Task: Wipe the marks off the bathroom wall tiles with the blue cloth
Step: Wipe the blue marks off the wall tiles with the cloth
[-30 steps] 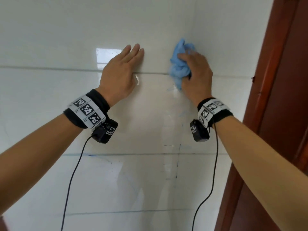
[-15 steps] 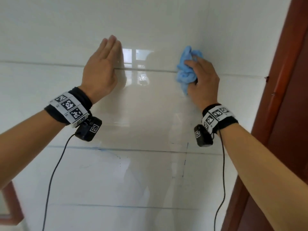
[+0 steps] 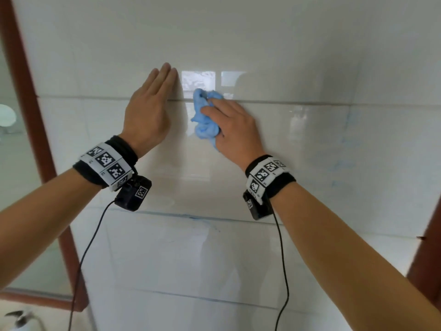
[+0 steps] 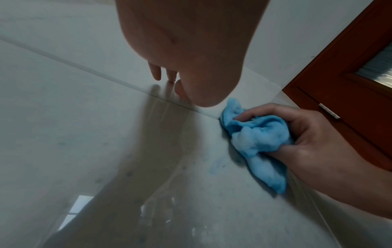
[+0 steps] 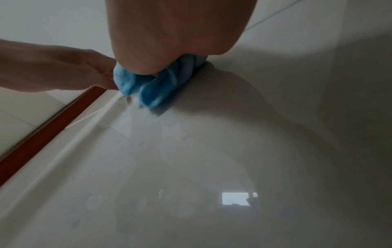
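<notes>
Both hands meet the glossy white wall tiles [image 3: 238,259]. One, the right hand [image 3: 235,130], clenches the blue cloth [image 3: 202,118], a soft, fluffy wad crumpled into thick folds, pressed on the tile at the grout line just beside the left hand [image 3: 148,113], which lies flat with straight fingers. Faint blue smudges [image 3: 343,163] show well to the right.

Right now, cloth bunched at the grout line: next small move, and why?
Probably sweep the right hand with the blue cloth rightward: faint blue smears show on the tile there. The left hand lies flat on the wall beside it.
</notes>
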Action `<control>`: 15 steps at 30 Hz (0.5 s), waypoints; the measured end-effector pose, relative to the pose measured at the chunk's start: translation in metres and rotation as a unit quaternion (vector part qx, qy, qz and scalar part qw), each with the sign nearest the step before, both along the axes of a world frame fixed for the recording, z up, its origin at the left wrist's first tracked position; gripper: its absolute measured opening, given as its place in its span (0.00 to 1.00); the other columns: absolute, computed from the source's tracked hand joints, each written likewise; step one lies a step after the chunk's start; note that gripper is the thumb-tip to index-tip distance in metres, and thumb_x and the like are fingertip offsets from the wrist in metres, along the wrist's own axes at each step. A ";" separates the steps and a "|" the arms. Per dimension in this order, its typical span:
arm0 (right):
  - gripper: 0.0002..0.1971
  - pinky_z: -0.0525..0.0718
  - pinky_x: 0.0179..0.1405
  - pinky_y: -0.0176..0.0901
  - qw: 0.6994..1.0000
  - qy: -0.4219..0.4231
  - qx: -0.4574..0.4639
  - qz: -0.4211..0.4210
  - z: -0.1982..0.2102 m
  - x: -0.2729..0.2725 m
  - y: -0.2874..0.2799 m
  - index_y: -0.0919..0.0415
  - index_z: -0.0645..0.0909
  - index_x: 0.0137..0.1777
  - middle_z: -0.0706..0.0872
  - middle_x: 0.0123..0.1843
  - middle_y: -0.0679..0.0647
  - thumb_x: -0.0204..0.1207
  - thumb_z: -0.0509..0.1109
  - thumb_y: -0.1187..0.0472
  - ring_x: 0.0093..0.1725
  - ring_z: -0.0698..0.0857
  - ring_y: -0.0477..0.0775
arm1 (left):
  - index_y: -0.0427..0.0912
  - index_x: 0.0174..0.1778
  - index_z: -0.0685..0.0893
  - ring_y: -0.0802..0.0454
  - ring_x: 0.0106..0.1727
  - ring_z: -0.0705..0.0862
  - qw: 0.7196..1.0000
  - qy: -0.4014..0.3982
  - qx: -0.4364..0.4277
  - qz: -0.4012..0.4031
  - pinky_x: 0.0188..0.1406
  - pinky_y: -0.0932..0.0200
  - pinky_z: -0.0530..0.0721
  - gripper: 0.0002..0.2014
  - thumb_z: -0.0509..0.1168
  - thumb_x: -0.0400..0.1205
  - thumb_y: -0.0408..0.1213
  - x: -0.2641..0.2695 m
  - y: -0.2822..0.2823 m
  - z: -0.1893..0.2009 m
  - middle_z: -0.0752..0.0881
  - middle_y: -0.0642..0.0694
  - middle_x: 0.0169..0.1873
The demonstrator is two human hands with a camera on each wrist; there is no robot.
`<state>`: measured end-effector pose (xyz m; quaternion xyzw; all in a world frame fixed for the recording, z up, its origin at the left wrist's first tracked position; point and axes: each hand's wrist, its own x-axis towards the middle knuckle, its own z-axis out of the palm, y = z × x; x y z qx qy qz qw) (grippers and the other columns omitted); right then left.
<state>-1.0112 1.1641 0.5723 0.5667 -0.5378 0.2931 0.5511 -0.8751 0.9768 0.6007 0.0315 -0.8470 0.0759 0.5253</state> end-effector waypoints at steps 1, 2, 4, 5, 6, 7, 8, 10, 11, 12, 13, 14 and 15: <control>0.16 0.86 0.58 0.51 1.000 0.001 0.005 0.000 0.000 0.005 -0.015 0.62 0.89 0.57 0.90 0.60 0.57 0.69 0.73 0.70 0.59 0.83 0.58 | 0.37 0.91 0.62 0.34 0.90 0.61 1.000 0.003 -0.003 -0.003 0.87 0.43 0.65 0.43 0.42 0.74 0.33 0.004 -0.009 -0.001 0.62 0.38 0.90; 0.17 0.84 0.61 0.50 1.000 0.003 0.015 -0.007 -0.001 0.008 -0.028 0.61 0.89 0.58 0.90 0.61 0.56 0.69 0.74 0.70 0.61 0.82 0.57 | 0.36 0.91 0.62 0.34 0.90 0.61 1.000 0.006 -0.008 -0.006 0.89 0.45 0.63 0.42 0.43 0.74 0.33 0.008 -0.016 -0.003 0.63 0.37 0.90; 0.21 0.81 0.67 0.48 0.999 0.017 0.044 -0.024 -0.010 0.013 -0.052 0.60 0.89 0.62 0.89 0.65 0.55 0.68 0.76 0.71 0.65 0.82 0.58 | 0.35 0.91 0.62 0.34 0.91 0.61 1.000 0.006 -0.014 -0.010 0.91 0.47 0.60 0.41 0.44 0.75 0.33 0.016 -0.032 -0.003 0.63 0.36 0.90; 0.23 0.80 0.70 0.48 0.997 0.035 0.070 -0.027 -0.018 0.013 -0.060 0.59 0.89 0.63 0.88 0.68 0.55 0.67 0.75 0.71 0.66 0.82 0.59 | 0.34 0.91 0.62 0.34 0.91 0.61 1.000 0.002 -0.014 -0.011 0.91 0.46 0.59 0.41 0.44 0.76 0.34 0.018 -0.036 -0.004 0.63 0.36 0.90; 0.23 0.80 0.72 0.48 0.992 0.064 0.100 -0.032 -0.028 0.016 -0.069 0.59 0.89 0.64 0.88 0.69 0.56 0.67 0.73 0.72 0.68 0.83 0.61 | 0.34 0.91 0.62 0.34 0.91 0.61 1.000 -0.001 -0.012 -0.010 0.91 0.45 0.60 0.41 0.43 0.76 0.36 0.022 -0.042 -0.006 0.62 0.36 0.90; 0.24 0.79 0.74 0.48 0.987 0.096 0.126 -0.033 -0.037 0.019 -0.076 0.60 0.88 0.65 0.88 0.69 0.57 0.68 0.71 0.72 0.70 0.83 0.62 | 0.34 0.91 0.62 0.34 0.91 0.61 1.000 -0.005 -0.009 -0.009 0.91 0.44 0.61 0.41 0.42 0.76 0.37 0.024 -0.046 -0.007 0.63 0.36 0.90; 0.24 0.78 0.76 0.48 0.981 0.121 0.150 -0.037 -0.044 0.021 -0.081 0.60 0.88 0.65 0.88 0.69 0.58 0.69 0.70 0.73 0.70 0.83 0.62 | 0.34 0.91 0.62 0.34 0.91 0.62 1.000 -0.007 -0.009 -0.009 0.90 0.44 0.62 0.42 0.41 0.75 0.38 0.026 -0.047 -0.008 0.63 0.36 0.90; 0.24 0.76 0.78 0.49 0.967 0.161 0.192 -0.047 -0.048 0.023 -0.081 0.61 0.87 0.66 0.86 0.70 0.58 0.70 0.70 0.74 0.72 0.82 0.63 | 0.34 0.90 0.63 0.35 0.91 0.62 1.000 -0.007 -0.004 -0.018 0.89 0.43 0.64 0.43 0.40 0.75 0.39 0.027 -0.045 -0.010 0.63 0.37 0.90; 0.23 0.76 0.79 0.51 0.959 0.182 0.210 -0.052 -0.047 0.021 -0.079 0.61 0.86 0.68 0.85 0.72 0.59 0.72 0.69 0.73 0.74 0.81 0.64 | 0.34 0.90 0.63 0.35 0.91 0.61 1.000 -0.005 0.001 -0.024 0.89 0.44 0.63 0.43 0.40 0.75 0.40 0.027 -0.043 -0.010 0.63 0.37 0.90; 0.22 0.76 0.80 0.53 0.954 0.194 0.222 -0.054 -0.042 0.017 -0.073 0.61 0.86 0.68 0.85 0.74 0.59 0.75 0.67 0.72 0.75 0.81 0.64 | 0.34 0.90 0.63 0.35 0.91 0.61 1.000 -0.001 0.003 -0.029 0.90 0.45 0.62 0.42 0.40 0.76 0.41 0.026 -0.041 -0.009 0.63 0.37 0.90; 0.22 0.77 0.79 0.55 0.955 0.191 0.220 -0.055 -0.035 0.010 -0.068 0.61 0.86 0.69 0.84 0.75 0.59 0.78 0.63 0.71 0.75 0.82 0.64 | 0.34 0.90 0.63 0.36 0.91 0.61 0.999 0.004 0.001 -0.035 0.90 0.46 0.61 0.41 0.40 0.77 0.41 0.025 -0.040 -0.008 0.63 0.37 0.90; 0.24 0.79 0.78 0.57 0.964 0.170 0.197 -0.058 -0.025 0.003 -0.061 0.61 0.86 0.71 0.84 0.76 0.60 0.78 0.59 0.70 0.75 0.82 0.64 | 0.34 0.91 0.62 0.36 0.91 0.60 0.999 0.012 -0.005 -0.043 0.90 0.45 0.61 0.40 0.42 0.78 0.40 0.023 -0.039 -0.007 0.62 0.37 0.90; 0.26 0.81 0.76 0.58 0.976 0.135 0.159 -0.059 -0.013 -0.003 -0.053 0.61 0.85 0.73 0.84 0.76 0.60 0.77 0.58 0.71 0.75 0.83 0.64 | 0.34 0.91 0.62 0.36 0.91 0.60 0.998 0.022 -0.012 -0.051 0.91 0.43 0.62 0.38 0.43 0.79 0.36 0.021 -0.038 -0.005 0.63 0.37 0.90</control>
